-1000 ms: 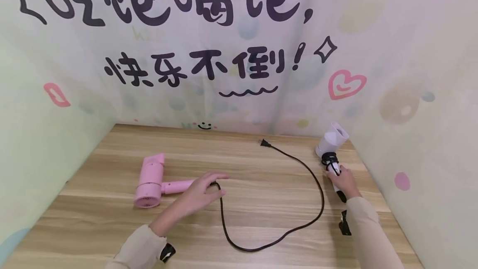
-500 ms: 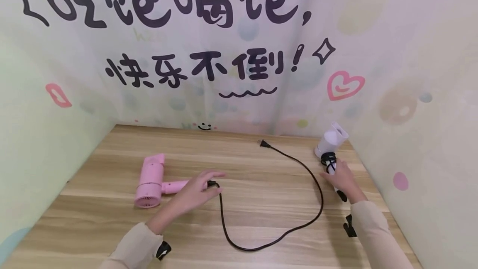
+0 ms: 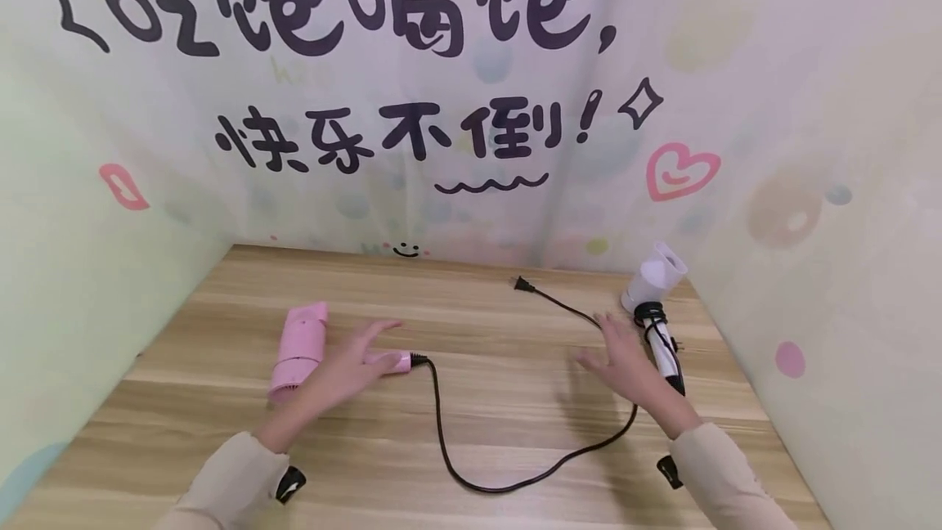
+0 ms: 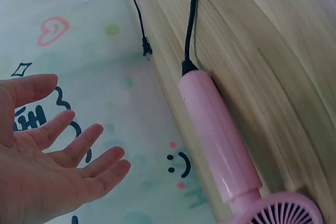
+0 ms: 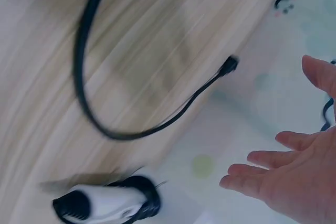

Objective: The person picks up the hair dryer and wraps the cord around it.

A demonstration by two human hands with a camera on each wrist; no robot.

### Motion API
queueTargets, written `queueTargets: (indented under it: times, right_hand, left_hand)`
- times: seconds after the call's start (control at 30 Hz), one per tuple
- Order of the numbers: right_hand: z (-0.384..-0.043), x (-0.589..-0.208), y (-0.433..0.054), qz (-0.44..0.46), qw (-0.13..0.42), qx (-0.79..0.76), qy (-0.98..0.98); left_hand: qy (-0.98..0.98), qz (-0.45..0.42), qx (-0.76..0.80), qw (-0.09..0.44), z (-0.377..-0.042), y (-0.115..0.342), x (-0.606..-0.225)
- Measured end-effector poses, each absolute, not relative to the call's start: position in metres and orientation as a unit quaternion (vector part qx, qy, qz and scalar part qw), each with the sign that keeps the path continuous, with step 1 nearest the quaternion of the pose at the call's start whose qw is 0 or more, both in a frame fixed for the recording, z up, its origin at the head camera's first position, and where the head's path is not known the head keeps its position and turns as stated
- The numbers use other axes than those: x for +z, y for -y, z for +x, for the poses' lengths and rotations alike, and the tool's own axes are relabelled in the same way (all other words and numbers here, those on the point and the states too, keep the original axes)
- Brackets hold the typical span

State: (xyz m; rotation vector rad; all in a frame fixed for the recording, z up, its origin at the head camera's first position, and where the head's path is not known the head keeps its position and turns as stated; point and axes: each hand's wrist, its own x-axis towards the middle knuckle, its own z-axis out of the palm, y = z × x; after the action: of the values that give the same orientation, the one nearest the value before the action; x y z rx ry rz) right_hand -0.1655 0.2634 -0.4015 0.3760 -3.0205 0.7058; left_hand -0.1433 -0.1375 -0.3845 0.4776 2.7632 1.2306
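Note:
My left hand [image 3: 346, 370] hovers above the handle of a pink hair dryer [image 3: 303, 342], fingers spread and holding nothing. In the left wrist view its handle [image 4: 218, 132] lies uncovered beside the open palm [image 4: 52, 177]. From that handle a black cord [image 3: 500, 491] loops across the table to a two-prong plug [image 3: 523, 284]. My right hand [image 3: 625, 362], loosely extended, is over the right side of this loop, gripping nothing. To its right lies a white hair dryer [image 3: 655, 283], its own black cord wound round the handle. The right hand partly hides the pink dryer's cord.
The wooden table [image 3: 456, 309] meets a printed wall [image 3: 441, 211] behind and plain side walls left and right. The white dryer lies close to the table's right edge. A black strap piece [image 3: 290, 483] shows at the left wrist, another [image 3: 670, 471] at the right.
My right hand has come off the white hair dryer's handle and moved left, over the cord. My left hand has shifted left along the pink dryer, uncovering its handle end.

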Motion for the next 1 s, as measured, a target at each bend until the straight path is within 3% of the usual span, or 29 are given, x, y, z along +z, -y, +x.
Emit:
queueTargets:
  times: [0.27,0.4,0.67,1.0]
  right_hand:
    - [-0.145,-0.399,-0.225,0.181,0.027,0.220,0.958]
    - [-0.137,-0.398,-0.214,0.195,0.019,0.216,0.957]
    - [-0.127,-0.398,-0.205,0.217,-0.005,0.214,0.952]
    - [-0.117,-0.395,-0.199,0.249,0.008,0.200,0.948]
  left_hand:
    - [-0.923,0.125,0.362,-0.031,-0.155,0.164,-0.383]
    - [-0.940,0.089,0.327,-0.042,-0.166,0.184,-0.390]
    - [-0.955,-0.017,0.297,0.022,-0.176,0.217,-0.419]
    - [-0.923,-0.083,0.358,0.110,-0.176,0.233,-0.433]
